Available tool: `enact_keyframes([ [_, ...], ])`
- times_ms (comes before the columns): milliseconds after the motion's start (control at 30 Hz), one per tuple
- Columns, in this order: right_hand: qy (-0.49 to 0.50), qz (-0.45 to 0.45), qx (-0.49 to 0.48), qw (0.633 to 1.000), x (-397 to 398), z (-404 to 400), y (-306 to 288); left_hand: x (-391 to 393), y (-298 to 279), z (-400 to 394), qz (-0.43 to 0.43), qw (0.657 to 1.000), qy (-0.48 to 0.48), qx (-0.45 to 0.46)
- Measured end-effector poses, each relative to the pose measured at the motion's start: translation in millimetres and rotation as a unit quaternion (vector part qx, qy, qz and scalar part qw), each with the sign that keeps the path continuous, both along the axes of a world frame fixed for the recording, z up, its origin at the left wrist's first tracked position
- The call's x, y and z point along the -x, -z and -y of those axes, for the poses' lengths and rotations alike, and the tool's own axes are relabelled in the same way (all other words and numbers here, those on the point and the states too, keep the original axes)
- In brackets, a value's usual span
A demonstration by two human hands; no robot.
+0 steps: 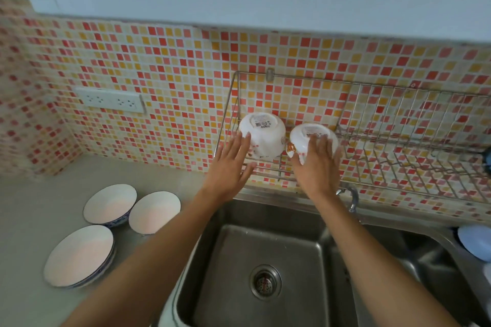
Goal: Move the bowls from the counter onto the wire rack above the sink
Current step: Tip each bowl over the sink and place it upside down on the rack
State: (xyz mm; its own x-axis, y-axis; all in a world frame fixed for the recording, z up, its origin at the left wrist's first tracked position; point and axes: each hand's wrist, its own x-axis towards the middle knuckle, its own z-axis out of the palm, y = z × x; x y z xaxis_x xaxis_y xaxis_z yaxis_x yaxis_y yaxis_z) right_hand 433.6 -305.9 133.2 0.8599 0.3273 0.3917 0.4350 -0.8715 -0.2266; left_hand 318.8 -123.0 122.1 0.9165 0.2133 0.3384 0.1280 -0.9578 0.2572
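Head view | step: we seat two upturned bowls on the wire rack point(372, 138) | left hand point(228, 164) open, flat against left bowl point(263, 135) | right hand point(317, 164) cupping right bowl point(312, 138) | advice: settle both rims between wires before letting go | three bowls point(111, 204) wait on the bench point(32, 210)

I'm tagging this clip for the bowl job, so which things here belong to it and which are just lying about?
Part of the job:
- left hand and right hand
- two upturned white bowls on the wire rack
- bowls still on the counter

Just lying about:
- sink
- tap
- wall socket
- blue item at the sink's right edge
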Motion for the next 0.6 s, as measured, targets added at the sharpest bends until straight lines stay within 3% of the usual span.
enact_keyframes([
  [100, -0.082, 0.075, -0.115, 0.987, 14.3, 1.9, 5.4, 36.7, 4.1, -3.0, 0.033, 0.999, -0.026, 0.014],
  [167, -0.141, 0.072, -0.220, 0.963, 39.4, -6.2, 14.7, 63.1, 9.4, -9.5, 0.038, 0.997, -0.062, 0.026],
  [267, -0.243, 0.058, -0.269, 0.930, 92.4, -35.9, 39.0, 105.3, 22.5, -25.9, 0.023, 0.991, -0.122, 0.048],
  [400, -0.337, -0.018, -0.230, 0.913, 157.0, -86.5, 70.0, 166.0, 38.0, -53.0, 0.007, 0.978, -0.198, 0.063],
  [600, -0.386, -0.136, -0.117, 0.905, 214.6, -161.7, 101.5, 243.6, 62.8, -118.6, 0.019, 0.954, -0.277, 0.117],
])
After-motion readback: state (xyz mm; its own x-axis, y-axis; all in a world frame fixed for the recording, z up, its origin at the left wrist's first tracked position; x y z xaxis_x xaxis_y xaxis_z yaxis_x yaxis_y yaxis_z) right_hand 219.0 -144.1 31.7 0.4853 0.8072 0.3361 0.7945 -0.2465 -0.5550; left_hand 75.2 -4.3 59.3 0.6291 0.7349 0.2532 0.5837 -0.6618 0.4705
